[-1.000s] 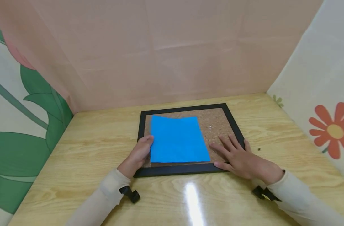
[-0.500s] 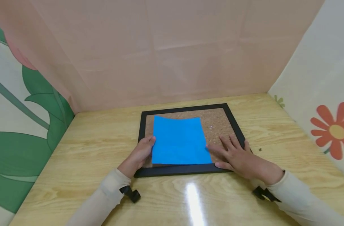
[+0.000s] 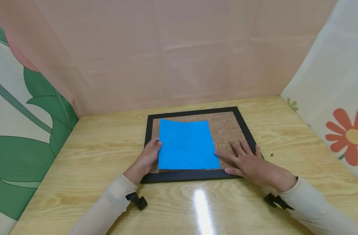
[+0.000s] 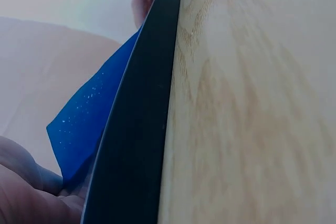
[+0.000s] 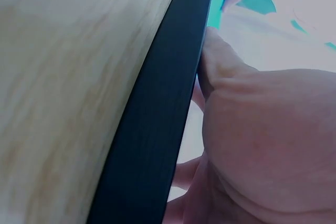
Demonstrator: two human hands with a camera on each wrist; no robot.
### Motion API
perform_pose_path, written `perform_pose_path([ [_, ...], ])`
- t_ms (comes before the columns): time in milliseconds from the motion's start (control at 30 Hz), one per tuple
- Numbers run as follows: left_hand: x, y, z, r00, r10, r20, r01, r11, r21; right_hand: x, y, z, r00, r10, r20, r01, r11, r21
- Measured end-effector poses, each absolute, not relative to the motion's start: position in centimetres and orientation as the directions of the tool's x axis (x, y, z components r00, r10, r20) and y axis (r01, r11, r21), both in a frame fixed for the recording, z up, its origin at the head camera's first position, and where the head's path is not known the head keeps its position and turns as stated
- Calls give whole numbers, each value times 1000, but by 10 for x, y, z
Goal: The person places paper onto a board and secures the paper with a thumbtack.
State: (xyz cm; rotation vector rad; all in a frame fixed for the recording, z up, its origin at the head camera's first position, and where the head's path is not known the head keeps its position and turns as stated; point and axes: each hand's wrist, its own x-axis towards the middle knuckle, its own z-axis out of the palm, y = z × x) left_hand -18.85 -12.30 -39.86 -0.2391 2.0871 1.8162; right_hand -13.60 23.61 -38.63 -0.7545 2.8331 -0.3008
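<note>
A bright blue square sheet of paper [image 3: 187, 145] lies over the left and middle of a cork board [image 3: 225, 127] with a black frame [image 3: 193, 176]. At the paper's left edge my left hand [image 3: 147, 156] pinches it between thumb and fingers. In the left wrist view the paper [image 4: 86, 108] tilts up from the board near that hand [image 4: 31, 192]. My right hand [image 3: 249, 163] lies spread on the board's lower right corner, its index fingertip right at the paper's right edge. The right wrist view shows this hand's thumb [image 5: 220, 56] against the black frame.
The board rests on a wood-grain table [image 3: 108, 140]. A pinkish cloth wall [image 3: 179, 58] stands behind it, with printed floral panels at both sides. A small dark speck [image 3: 272, 155] lies right of the board. Black camera straps circle both wrists.
The blue paper has shifted slightly to the right with my left hand, so its right edge now meets my right index fingertip. My right hand has hardly moved.
</note>
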Motion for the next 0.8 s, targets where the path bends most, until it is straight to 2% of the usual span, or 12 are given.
perform_pose_path([
  [500,-191,-123,-393,-924,140,-355,-327,187,926,-139,238,-384,-845,-524,-103,-498,843,-201],
  [667,-192,-130,-391,-896,237,-376,-352,138,926,-138,239,-385,-849,-515,-114,-483,846,-225],
  [800,-190,-144,-388,-873,306,-381,-341,176,923,-137,238,-387,-849,-511,-132,-473,848,-239],
])
